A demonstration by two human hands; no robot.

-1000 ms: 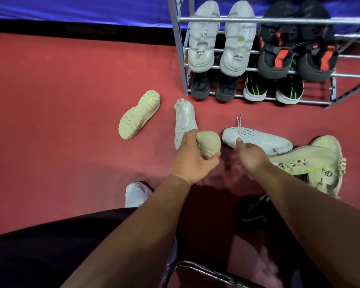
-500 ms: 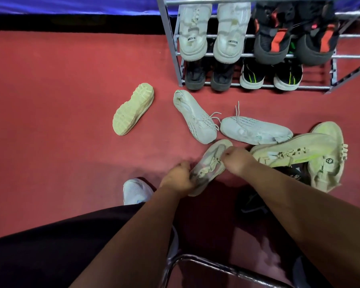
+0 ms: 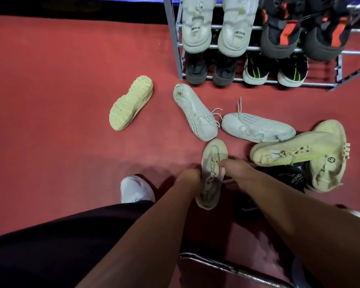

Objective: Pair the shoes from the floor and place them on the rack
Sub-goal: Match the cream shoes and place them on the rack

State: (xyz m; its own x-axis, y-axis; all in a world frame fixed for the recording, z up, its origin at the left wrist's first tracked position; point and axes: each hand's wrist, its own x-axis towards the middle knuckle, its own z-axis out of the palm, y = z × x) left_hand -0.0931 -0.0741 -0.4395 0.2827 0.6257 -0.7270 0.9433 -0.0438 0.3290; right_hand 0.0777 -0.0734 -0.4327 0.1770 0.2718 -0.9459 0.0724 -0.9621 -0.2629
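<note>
A beige knit shoe point(image 3: 211, 173) is held just above the red floor, toe pointing away from me. My left hand point(image 3: 188, 177) grips its left side and my right hand point(image 3: 237, 170) pinches its laces and tongue. Its likely mate point(image 3: 131, 102) lies sole-up to the left. Two white knit sneakers point(image 3: 195, 115) point(image 3: 258, 127) lie beyond my hands. Two pale yellow shoes point(image 3: 295, 150) point(image 3: 328, 163) are stacked at the right. The metal rack point(image 3: 175, 42) stands at the back.
The rack holds a white pair point(image 3: 216, 23), a black-and-red pair point(image 3: 303, 28), and darker pairs on the lower tier. A black shoe point(image 3: 289, 177) lies under the yellow ones. My white-shod foot point(image 3: 136, 190) and a chair frame point(image 3: 233, 267) are near me.
The beige shoe has been turned from sole-up to top-up and pulled closer to me. My right hand moved onto its laces. The view tilted down toward the floor.
</note>
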